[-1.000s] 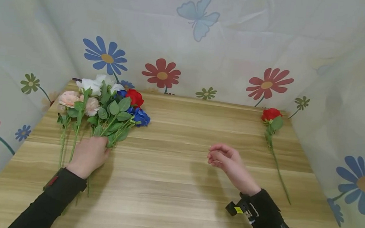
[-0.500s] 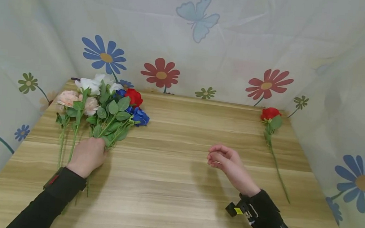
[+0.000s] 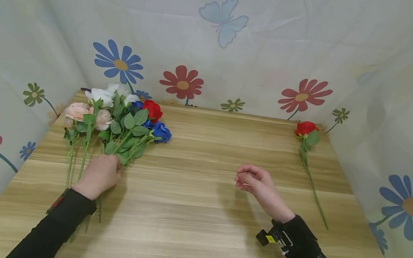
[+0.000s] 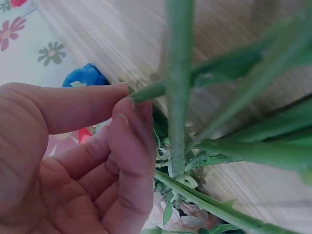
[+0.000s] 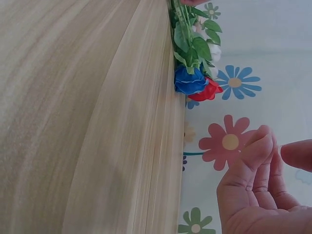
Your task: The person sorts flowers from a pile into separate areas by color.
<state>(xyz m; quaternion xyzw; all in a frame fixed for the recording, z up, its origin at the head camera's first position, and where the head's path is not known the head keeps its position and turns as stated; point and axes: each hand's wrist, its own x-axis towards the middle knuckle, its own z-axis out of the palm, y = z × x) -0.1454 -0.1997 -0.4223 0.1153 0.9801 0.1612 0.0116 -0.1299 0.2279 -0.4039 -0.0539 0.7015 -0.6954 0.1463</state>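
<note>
On the left of the table, my left hand (image 3: 100, 174) reaches in over the stems of a spread of artificial flowers. Thumb and forefinger pinch one green flower stem (image 4: 150, 91); which bloom it belongs to is hidden by the leaves. Beyond the hand lie a blue rose (image 3: 162, 132), a red rose (image 3: 152, 110), white flowers (image 3: 100, 96) and pale pink flowers (image 3: 77, 111). My right hand (image 3: 260, 189) hovers right of the middle, fingers loosely bent and holding nothing. A single red rose (image 3: 306, 128) lies apart at the right, its long stem pointing toward me.
The flowers lie on a wood-grain table (image 3: 191, 218). A white cloth (image 3: 265, 48) printed with flowers and a butterfly hangs behind it and along both sides. A small black camera (image 3: 262, 237) sits on the right wrist.
The blue rose has shifted slightly to the right in the last half second, and the left wrist has edged left. The right hand stays in place.
</note>
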